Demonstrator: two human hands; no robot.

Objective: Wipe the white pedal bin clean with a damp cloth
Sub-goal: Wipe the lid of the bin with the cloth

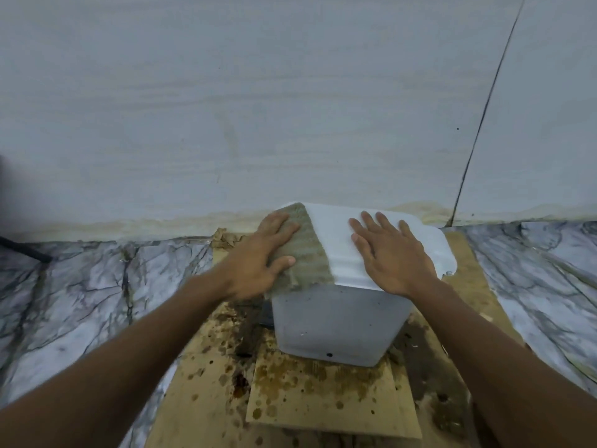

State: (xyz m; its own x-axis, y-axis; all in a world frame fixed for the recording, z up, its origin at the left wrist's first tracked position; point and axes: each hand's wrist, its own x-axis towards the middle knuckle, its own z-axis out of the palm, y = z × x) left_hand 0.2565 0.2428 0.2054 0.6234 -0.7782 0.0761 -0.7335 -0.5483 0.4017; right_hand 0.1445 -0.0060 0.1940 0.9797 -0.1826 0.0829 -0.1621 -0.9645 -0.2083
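The left hand pressed the green cloth flat on the lid. The right hand lay flat beside it, holding nothing. The white pedal bin stood upright on stained cardboard.

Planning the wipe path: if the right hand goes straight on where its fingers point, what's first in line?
The right hand runs off the far edge of the bin lid, then probably meets the wall; depth unclear.

Under my palms, the pedal bin is smooth white plastic; the cloth on it rough, ribbed; beneath it, stained matt cardboard on glossy marble floor.
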